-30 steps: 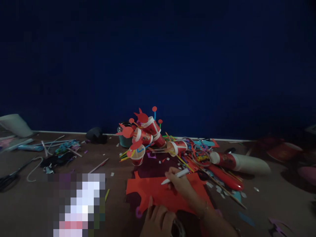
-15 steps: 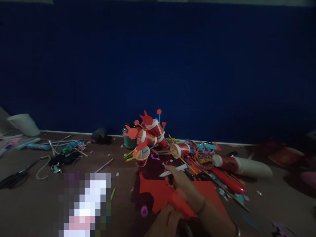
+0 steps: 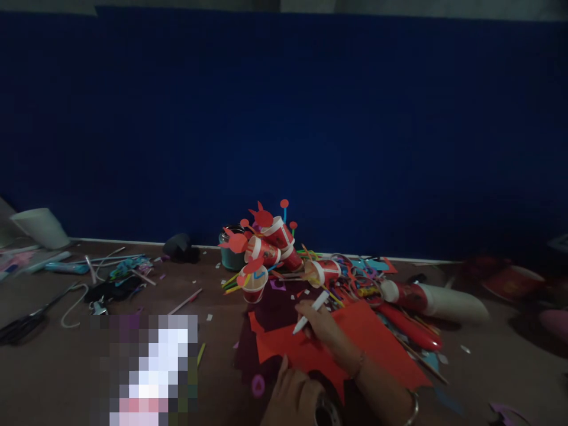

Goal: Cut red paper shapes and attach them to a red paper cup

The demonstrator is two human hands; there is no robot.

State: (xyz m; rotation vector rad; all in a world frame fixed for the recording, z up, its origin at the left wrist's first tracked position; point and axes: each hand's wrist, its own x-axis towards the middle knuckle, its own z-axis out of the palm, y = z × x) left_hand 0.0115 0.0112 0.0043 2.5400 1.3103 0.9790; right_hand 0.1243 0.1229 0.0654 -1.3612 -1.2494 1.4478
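Note:
A white marker pen (image 3: 300, 324) is gripped in the closed fingers of my right hand (image 3: 322, 322), slanting with its lower end just over the red paper (image 3: 368, 337). That sheet has a cut, uneven left edge and lies on a dark purple sheet (image 3: 248, 349). My left hand (image 3: 290, 393) rests low on the paper's near edge, one finger stretched forward and the others bent. Beside it is a dark round thing (image 3: 328, 411) I cannot make out. A small pink round piece (image 3: 258, 386) lies left of that hand.
Red paper cups (image 3: 266, 251) with red cut-out shapes stand behind the paper, by a dark green jar (image 3: 231, 254). A white bottle (image 3: 457, 303) and a red tool (image 3: 412, 328) lie right. Scissors (image 3: 22, 325) and scraps lie left. A blue panel (image 3: 284, 118) rises behind.
The red paper has turned, its right part swinging away from me. The marker has tipped steeper in my right hand. My left hand has shifted and its finger now reaches forward.

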